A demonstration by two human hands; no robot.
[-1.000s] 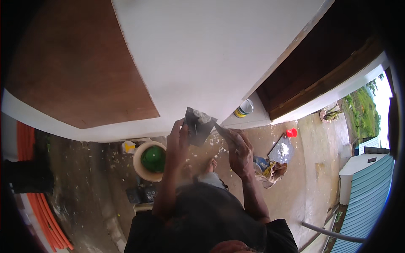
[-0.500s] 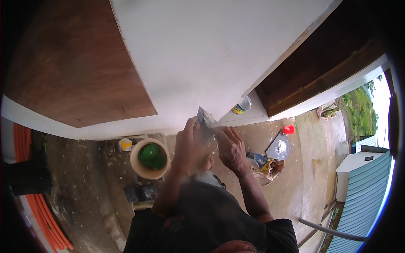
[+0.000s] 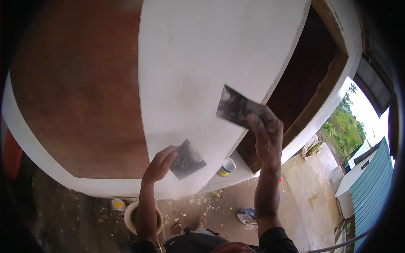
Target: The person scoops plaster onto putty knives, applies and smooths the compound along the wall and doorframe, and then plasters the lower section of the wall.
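Observation:
My left hand is closed on the edge of a flat grey putty blade, which bears a smear of white paste. Higher and to the right, my right hand grips a second, darker putty blade, its thumb laid on the face. That blade is held up in front of the white wall; whether it touches the surface I cannot tell. The two blades are well apart.
A brown panel lies left of the white wall, and a dark doorway right of it. Below stand a paint can, a cream bucket with something green inside, and a yellow-and-white container. Pale flecks dot the floor.
My hands, together before, have parted. The right has risen to the right with its blade; the left has moved lower left with the other. My view has tilted up the wall.

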